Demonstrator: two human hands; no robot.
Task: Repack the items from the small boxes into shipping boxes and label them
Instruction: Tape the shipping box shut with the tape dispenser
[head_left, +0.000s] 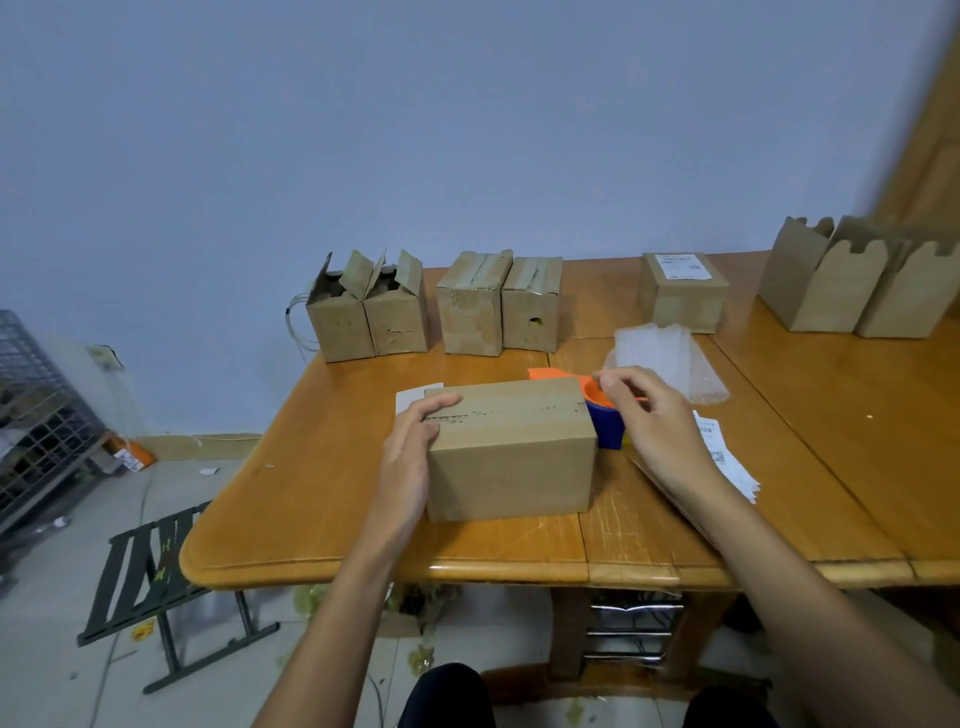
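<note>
Orange-brown wooden table carries a closed brown cardboard shipping box at its middle, with four small brown cardboard boxes in a row along the back edge. Left hand lies flat over the shipping box's left top edge, fingers together. Right hand curls round an orange-and-blue plastic tape dispenser touching the box's right end.

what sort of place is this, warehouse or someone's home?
Probably a home or small back-room packing spot, not a warehouse: a wooden table against a plain wall, holding cardboard boxes, a tape dispenser and shipping labels.
</note>
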